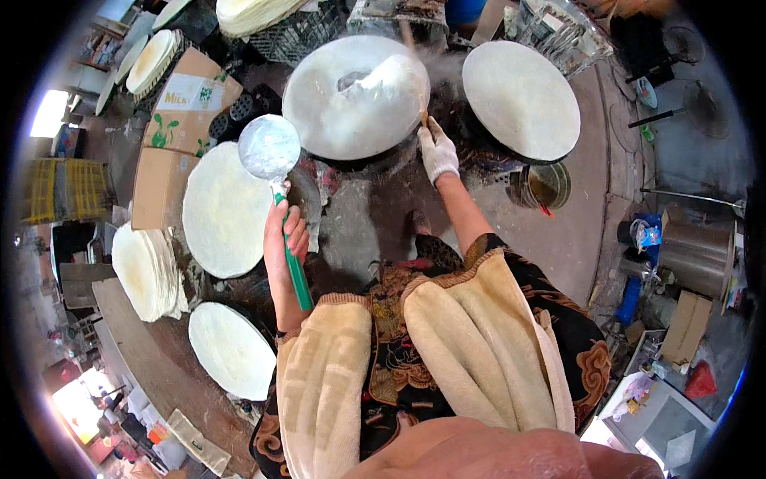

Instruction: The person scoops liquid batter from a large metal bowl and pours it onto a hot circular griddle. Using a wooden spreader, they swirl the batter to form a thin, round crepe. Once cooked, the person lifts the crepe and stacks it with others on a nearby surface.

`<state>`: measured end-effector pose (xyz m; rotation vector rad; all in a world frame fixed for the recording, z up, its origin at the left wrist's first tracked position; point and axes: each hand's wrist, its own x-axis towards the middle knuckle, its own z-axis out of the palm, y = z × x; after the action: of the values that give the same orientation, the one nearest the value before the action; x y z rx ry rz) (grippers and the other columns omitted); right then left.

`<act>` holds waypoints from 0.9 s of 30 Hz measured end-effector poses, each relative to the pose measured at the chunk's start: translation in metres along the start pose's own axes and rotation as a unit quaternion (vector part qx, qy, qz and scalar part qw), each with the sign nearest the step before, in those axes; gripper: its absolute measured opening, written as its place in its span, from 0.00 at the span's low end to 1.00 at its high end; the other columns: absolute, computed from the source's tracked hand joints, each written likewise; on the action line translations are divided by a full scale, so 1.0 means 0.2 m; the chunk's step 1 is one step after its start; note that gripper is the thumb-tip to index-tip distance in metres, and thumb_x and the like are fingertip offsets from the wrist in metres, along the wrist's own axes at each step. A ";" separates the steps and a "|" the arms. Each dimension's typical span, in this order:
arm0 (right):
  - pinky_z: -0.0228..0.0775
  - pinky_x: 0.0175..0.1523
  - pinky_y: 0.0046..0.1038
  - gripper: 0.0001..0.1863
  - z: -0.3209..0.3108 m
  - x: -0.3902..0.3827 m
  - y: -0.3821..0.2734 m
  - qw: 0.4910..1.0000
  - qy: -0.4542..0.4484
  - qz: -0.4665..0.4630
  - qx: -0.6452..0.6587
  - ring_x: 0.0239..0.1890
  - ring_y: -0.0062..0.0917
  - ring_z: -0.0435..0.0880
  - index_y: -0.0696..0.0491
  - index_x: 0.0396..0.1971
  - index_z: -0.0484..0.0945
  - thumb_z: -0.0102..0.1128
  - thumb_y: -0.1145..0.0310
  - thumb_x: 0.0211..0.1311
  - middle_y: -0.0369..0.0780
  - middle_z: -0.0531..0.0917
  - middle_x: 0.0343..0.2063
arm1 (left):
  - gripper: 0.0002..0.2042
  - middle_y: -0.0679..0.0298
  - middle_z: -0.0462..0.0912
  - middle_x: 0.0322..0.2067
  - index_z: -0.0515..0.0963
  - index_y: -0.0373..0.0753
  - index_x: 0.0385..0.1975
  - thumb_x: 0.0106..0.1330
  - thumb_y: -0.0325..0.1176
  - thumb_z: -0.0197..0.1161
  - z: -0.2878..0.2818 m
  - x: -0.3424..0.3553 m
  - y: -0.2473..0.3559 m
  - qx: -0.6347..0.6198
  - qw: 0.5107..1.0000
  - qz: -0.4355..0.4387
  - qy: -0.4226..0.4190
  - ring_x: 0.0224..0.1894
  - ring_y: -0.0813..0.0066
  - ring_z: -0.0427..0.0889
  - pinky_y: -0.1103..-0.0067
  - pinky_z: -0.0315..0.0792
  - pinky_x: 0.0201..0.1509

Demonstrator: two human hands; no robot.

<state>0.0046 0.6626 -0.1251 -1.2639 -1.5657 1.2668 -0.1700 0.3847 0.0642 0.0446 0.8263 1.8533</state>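
Several pale discs (pixel 227 209) flank the grey floor (pixel 351 211).

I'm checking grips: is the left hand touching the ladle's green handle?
Touching: the head view shows the left hand curled around the green handle.

This looks like a small, rough workshop where flatbreads are made in batches. Pale steam or smoke hangs by a wide round griddle (pixel 331 132), and big thin rounds lie all about: a right-hand disc (pixel 521 101), a left-hand disc (pixel 227 211) and a thick stack (pixel 146 273) below a cardboard carton (pixel 162 188). A metal bucket (pixel 565 184) of murky liquid stands on the bare, stained floor (pixel 550 247). Mixed clutter crowds the edges, including an open cardboard box (pixel 685 327) and a large cylinder (pixel 696 251).
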 end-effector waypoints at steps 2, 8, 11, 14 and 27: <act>0.73 0.32 0.24 0.27 0.05 -0.12 -0.35 0.974 -0.081 0.192 0.088 0.27 0.22 0.77 0.49 0.63 0.66 0.51 0.56 0.66 0.39 0.79 0.34 | 0.13 0.72 0.60 0.15 0.65 0.42 0.55 0.74 0.32 0.43 -0.08 0.02 -0.03 0.000 0.999 -0.036 0.033 0.09 0.87 0.58 0.89 0.55 0.07; 0.60 0.19 0.20 0.23 0.08 -0.06 -0.42 0.940 -0.164 0.232 0.186 0.16 0.17 0.66 0.45 0.57 0.72 0.53 0.54 0.64 0.33 0.71 0.23 | 0.17 0.73 0.58 0.08 0.63 0.44 0.20 0.73 0.43 0.47 -0.14 0.13 -0.18 -0.021 0.987 -0.156 0.044 0.07 0.84 0.56 0.87 0.54 0.09; 0.60 0.18 0.20 0.24 -0.06 -0.11 -0.34 0.949 -0.076 0.250 0.178 0.17 0.16 0.66 0.41 0.60 0.69 0.51 0.55 0.65 0.32 0.71 0.24 | 0.17 0.72 0.60 0.10 0.63 0.44 0.21 0.73 0.42 0.47 -0.13 0.11 -0.18 -0.077 0.983 -0.160 0.046 0.07 0.84 0.57 0.87 0.54 0.09; 0.59 0.17 0.21 0.23 0.02 -0.23 -0.29 0.961 -0.112 0.216 0.132 0.16 0.17 0.65 0.40 0.60 0.69 0.50 0.55 0.66 0.32 0.71 0.23 | 0.11 0.72 0.63 0.15 0.65 0.43 0.28 0.72 0.40 0.49 -0.20 0.15 -0.19 -0.053 0.985 -0.156 0.051 0.11 0.85 0.60 0.87 0.55 0.10; 0.63 0.23 0.22 0.24 -0.02 0.29 -0.31 0.960 -0.261 0.070 -0.072 0.19 0.17 0.66 0.42 0.59 0.71 0.49 0.53 0.65 0.32 0.77 0.25 | 0.16 0.72 0.60 0.10 0.62 0.44 0.17 0.68 0.36 0.55 -0.18 0.91 -0.08 0.036 0.974 -0.199 0.107 0.11 0.82 0.61 0.86 0.56 0.12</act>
<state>-0.0198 0.7183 -0.0649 -1.2054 -1.9932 1.7025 -0.2512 0.5203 -0.0332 -0.2623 0.9726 1.4650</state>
